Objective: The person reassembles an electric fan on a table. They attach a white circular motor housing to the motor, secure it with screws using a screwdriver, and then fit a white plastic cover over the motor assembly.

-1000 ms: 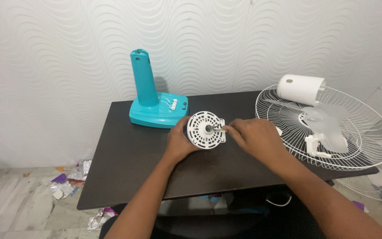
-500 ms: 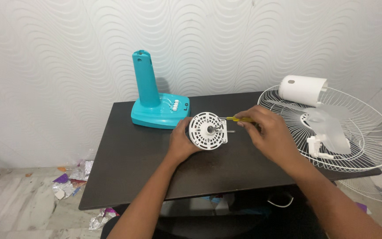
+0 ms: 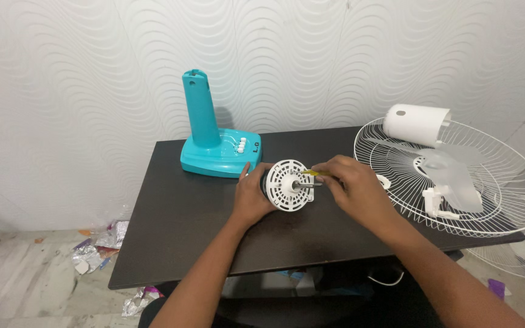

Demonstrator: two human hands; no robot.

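foil scraps litter the floor left of and below the table. on the table, the teal fan base stands upright just behind and left of the motor, apart from it.

left hand wraps the motor's left side, fingers closed around its body. the motor sits mid-table, its white vented face now turned more toward the right hand than half a second ago, when it faced the camera flatter.

right hand has come back in: half a second ago it was lifted to the motor's upper right with the yellow screwdriver held level; now its fingers pinch that tool with the tip down at the face, near the shaft. the tip seems to sit at a screw, though the view is too small to be sure. judged from this, the tool has been re-seated for work on the face.

right of the motor, well apart, the wire guard overhangs the table edge, bearing the clear blade and the white housing.
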